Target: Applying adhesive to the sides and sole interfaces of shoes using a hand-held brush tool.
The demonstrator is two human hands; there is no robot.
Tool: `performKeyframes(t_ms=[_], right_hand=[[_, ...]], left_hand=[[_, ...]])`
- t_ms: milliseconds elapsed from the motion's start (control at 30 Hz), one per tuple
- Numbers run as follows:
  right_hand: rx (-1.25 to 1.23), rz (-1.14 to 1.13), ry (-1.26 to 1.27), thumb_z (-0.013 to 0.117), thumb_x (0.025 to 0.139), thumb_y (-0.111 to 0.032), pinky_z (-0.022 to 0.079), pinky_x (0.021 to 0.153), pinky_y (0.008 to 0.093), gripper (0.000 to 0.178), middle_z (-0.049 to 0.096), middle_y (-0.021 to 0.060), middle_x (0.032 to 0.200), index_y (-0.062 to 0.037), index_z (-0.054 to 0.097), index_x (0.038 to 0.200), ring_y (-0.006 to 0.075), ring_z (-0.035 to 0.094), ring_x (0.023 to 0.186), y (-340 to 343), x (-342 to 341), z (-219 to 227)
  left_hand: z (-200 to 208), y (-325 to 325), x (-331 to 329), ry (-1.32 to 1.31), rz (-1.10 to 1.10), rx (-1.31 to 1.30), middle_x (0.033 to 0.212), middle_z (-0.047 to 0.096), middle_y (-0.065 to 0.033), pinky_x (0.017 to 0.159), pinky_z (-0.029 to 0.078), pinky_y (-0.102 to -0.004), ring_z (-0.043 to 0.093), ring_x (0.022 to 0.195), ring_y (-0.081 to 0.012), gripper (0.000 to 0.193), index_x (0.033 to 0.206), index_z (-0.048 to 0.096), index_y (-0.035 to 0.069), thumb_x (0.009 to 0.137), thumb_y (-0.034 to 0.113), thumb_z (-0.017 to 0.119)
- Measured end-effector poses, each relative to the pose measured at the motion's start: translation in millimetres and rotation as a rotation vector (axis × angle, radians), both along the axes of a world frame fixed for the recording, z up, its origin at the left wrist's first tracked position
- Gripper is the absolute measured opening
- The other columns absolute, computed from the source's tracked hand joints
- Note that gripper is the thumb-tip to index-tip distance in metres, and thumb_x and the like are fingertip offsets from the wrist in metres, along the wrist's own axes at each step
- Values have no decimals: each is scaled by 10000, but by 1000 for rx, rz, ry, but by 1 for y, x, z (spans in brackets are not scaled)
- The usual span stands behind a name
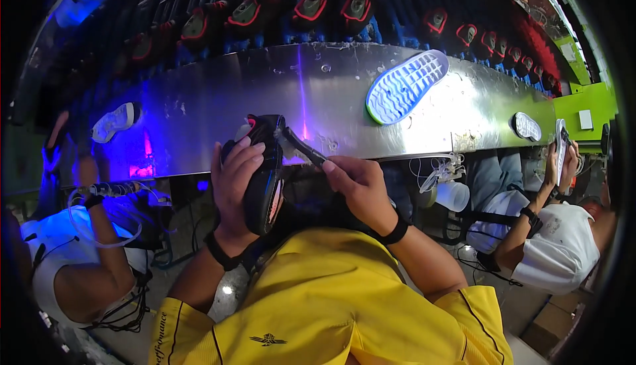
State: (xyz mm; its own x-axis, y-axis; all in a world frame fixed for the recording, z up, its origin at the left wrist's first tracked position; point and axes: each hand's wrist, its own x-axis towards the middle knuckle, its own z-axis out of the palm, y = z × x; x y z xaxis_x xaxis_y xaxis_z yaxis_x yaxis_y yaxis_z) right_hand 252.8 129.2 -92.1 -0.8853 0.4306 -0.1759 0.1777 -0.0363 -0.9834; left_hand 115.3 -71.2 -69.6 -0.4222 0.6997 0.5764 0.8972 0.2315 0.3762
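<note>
My left hand (pixel 233 178) is wrapped around a black shoe upper (pixel 264 183) with a bit of red near its top, held tilted close to my body at the table's edge. My right hand (pixel 363 189) pinches a thin dark brush (pixel 306 148). The brush's head is at the toe or heel end of the upper, touching it or very close; which end I cannot tell. Past my hands, a white and blue shoe sole (pixel 405 88) with a wavy tread lies on the metal table (pixel 232 87).
Along the far side runs a rack with several black shoe uppers (pixel 309 6) edged in red. Other soles lie at the left (pixel 114 123) and right (pixel 527 126). A white cup (pixel 452 196) hangs by tangled strings at the near edge. Co-workers in white shirts (pixel 555 242) sit on both sides.
</note>
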Motion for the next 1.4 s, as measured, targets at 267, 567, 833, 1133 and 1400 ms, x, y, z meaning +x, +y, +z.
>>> performKeyframes(t_ms=[267, 567, 833, 1133, 1400], right_hand=[[-210, 140, -109, 642, 1071, -202, 321, 573, 238, 267, 548, -30, 725, 38, 762, 1072, 50, 440, 649, 3, 33, 39], [31, 1, 130, 698, 1011, -101, 422, 579, 283, 173, 667, 86, 781, 53, 737, 1080, 116, 541, 644, -1, 48, 58], [288, -107, 228, 690, 985, -70, 413, 578, 281, 180, 610, 101, 758, 61, 718, 1106, 163, 554, 626, 10, 55, 75], [614, -99, 245, 726, 918, -78, 436, 541, 330, 188, 613, 130, 731, 26, 735, 1075, 240, 580, 566, 56, 25, 96], [466, -116, 391, 727, 914, -85, 441, 569, 333, 234, 632, 140, 744, 40, 751, 1111, 238, 598, 603, 61, -18, 53]], left_hand=[[9, 8, 5, 4, 28, -35, 1382, 614, -187, 1232, 273, -615, 574, 1349, -400, 591, 1368, 484, 54, 865, 110, 790], [34, 36, 14, -17, 97, -83, 1368, 632, -151, 1228, 287, -584, 572, 1360, -376, 606, 1402, 511, 44, 858, 108, 769], [55, 72, 15, -45, 222, -126, 1297, 640, -150, 1191, 327, -567, 594, 1264, -371, 585, 1338, 551, 68, 792, 54, 761], [78, 90, -16, -152, 139, -338, 1290, 585, -177, 1163, 329, -564, 532, 1276, -398, 810, 1364, 460, 52, 636, 22, 814], [90, 93, -47, -246, 120, -312, 1204, 649, -206, 1003, 510, -474, 619, 1164, -444, 696, 1292, 557, 44, 655, 26, 836]])
